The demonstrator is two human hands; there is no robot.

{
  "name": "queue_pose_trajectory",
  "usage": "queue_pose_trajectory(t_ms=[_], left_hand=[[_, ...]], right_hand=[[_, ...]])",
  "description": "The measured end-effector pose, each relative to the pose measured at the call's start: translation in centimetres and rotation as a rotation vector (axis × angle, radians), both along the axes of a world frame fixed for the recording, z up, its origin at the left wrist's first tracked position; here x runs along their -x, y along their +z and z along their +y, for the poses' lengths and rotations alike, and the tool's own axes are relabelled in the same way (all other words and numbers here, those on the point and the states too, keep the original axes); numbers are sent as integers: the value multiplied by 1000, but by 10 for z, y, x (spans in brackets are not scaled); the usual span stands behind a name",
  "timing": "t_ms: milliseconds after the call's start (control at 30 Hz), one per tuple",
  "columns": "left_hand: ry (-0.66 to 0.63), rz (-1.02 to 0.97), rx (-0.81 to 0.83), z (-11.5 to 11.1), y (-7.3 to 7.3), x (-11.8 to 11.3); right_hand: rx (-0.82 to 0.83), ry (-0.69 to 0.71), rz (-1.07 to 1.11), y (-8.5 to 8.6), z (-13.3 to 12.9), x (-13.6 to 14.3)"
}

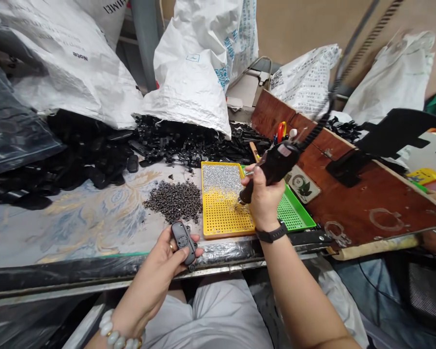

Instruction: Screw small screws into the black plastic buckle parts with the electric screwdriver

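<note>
Fingers first: the left hand (172,254) is pinched firmly on a black plastic part (180,235), thumb pressed across its face and fingertips showing at its far side; that part sits tilted over the table's near edge, just left of the yellow tray's front corner; and over on the other side, the right hand (266,198) is wrapped around a black electric screwdriver (276,167), thumb along its body, the tip angled down to the left over the yellow tray (225,234); whether the tip touches anything in there, I cannot tell!

Out we go; small silver pieces (221,178) crowd the far half of that tray, thinning toward the near holes; the green tray (296,213) sits right beside it, partly behind the right hand; left of the yellow tray, a heap of small dark pieces (174,201) spreads on the patterned table (94,228); farther back, black parts (189,143) bank up beneath a big white sack (192,72); and on the right, a reddish wooden board (370,203) leans across, a cable (314,133) rising from the screwdriver's back end!
</note>
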State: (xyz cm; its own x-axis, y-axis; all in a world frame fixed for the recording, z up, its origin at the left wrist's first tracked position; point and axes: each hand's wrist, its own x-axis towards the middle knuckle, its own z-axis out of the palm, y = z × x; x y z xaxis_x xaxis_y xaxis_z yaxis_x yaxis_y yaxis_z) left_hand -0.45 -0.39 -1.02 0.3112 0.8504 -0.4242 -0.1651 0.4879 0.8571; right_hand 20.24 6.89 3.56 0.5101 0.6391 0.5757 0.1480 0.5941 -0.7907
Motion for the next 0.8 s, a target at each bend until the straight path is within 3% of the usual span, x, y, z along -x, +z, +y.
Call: queue_pose_trajectory(t_ms=[100, 200, 400, 600, 800], left_hand=[[12, -28, 15, -1, 3, -1], [36, -35, 50, 0, 6, -2], [51, -41, -11, 0, 10, -3], [80, -63, 0, 0, 9, -3], [102, -97, -38, -1, 7, -5]], right_hand=[[-67, 70, 86, 20, -12, 16], [-75, 237, 158, 34, -30, 46], [63, 556, 198, 28, -49, 99], [135, 608, 152, 20, -46, 108], [135, 574, -5, 15, -47, 113]])
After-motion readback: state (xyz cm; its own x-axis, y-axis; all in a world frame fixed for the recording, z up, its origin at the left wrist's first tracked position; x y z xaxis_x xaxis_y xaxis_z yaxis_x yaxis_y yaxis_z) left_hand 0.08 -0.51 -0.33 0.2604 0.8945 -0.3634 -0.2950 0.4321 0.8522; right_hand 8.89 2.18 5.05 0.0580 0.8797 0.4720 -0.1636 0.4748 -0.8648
